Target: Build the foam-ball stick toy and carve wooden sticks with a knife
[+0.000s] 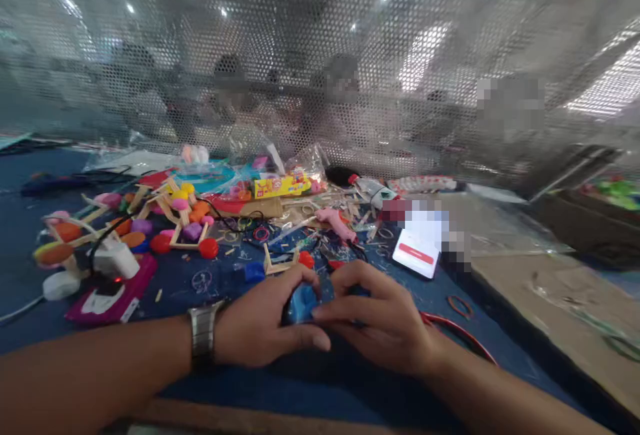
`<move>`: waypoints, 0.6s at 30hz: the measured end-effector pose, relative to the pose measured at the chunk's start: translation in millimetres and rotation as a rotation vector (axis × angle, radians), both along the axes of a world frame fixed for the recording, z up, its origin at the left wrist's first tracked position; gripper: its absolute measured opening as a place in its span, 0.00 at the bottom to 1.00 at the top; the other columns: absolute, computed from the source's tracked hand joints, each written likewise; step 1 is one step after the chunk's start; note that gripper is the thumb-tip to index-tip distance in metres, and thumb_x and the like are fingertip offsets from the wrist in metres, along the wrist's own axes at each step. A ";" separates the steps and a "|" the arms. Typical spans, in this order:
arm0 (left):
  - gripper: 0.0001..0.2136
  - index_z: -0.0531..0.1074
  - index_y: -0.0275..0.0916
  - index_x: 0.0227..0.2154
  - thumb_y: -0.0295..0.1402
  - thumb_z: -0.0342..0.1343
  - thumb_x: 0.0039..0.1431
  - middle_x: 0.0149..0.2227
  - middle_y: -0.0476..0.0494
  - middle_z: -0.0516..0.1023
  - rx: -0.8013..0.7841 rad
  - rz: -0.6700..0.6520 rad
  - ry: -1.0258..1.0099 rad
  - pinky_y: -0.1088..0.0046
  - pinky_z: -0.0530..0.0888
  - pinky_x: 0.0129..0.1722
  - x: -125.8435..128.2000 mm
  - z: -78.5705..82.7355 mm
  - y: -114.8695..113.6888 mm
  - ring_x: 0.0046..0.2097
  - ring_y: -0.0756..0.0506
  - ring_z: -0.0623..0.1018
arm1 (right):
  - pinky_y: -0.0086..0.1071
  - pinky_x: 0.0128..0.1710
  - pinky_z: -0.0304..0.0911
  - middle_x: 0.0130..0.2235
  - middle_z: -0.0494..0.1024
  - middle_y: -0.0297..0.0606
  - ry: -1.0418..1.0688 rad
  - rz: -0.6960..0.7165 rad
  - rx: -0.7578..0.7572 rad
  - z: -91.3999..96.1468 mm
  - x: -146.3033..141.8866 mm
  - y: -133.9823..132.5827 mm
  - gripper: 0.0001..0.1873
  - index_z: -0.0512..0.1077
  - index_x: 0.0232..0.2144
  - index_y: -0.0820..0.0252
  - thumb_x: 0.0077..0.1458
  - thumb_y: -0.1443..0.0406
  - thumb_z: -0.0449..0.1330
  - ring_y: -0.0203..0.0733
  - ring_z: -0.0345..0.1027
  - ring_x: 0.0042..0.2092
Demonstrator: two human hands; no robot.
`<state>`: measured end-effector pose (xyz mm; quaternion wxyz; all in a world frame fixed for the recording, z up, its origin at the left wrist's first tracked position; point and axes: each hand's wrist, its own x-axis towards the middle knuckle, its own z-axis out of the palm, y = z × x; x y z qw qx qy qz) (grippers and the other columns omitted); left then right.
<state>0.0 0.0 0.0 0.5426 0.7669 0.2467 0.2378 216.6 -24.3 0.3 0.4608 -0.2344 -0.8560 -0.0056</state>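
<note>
Low over the blue tabletop, both hands meet around a small, shiny blue lump (303,303), perhaps modelling clay; its exact kind does not show. My left hand (257,321) is wrapped about its left side, thumb stretched underneath, a metal watch (203,331) on the wrist. At the lump's right edge the fingers of my right hand (383,318) press together, partly hiding it. Just beyond the hands lies a wooden-stick frame (281,266), with a blue lump (254,271) and a red lump (305,259) beside its ends.
Stick models with coloured lumps (193,231) crowd the left, near a purple box (113,295) with a white plug (117,259). A pink glue gun (337,223), scraps, a lit phone (417,248) and a bottle (373,189) lie beyond. Cardboard (540,315) covers the right; perforated sheeting (300,41) stands behind.
</note>
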 end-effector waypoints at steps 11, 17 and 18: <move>0.23 0.67 0.40 0.37 0.56 0.64 0.59 0.26 0.54 0.70 -0.231 -0.038 -0.175 0.76 0.66 0.28 4.8 -1.9 -2.7 0.27 0.51 0.68 | 0.27 0.29 0.70 0.32 0.74 0.33 0.026 -0.027 0.071 1.0 -0.5 -8.9 0.10 0.79 0.36 0.57 0.61 0.75 0.62 0.34 0.73 0.31; 0.28 0.73 0.37 0.32 0.62 0.60 0.59 0.25 0.51 0.73 -0.120 0.004 -0.122 0.77 0.67 0.26 5.8 -2.4 0.5 0.26 0.51 0.72 | 0.27 0.28 0.69 0.33 0.74 0.34 0.025 -0.035 0.053 1.1 -2.0 -8.6 0.11 0.77 0.35 0.56 0.61 0.76 0.60 0.34 0.71 0.29; 0.29 0.73 0.37 0.31 0.63 0.58 0.59 0.25 0.50 0.73 -0.106 0.005 -0.114 0.77 0.67 0.25 5.6 -3.2 1.3 0.26 0.51 0.72 | 0.27 0.28 0.69 0.33 0.74 0.34 0.027 -0.035 0.039 0.9 -2.2 -8.7 0.11 0.77 0.34 0.56 0.61 0.77 0.60 0.34 0.71 0.29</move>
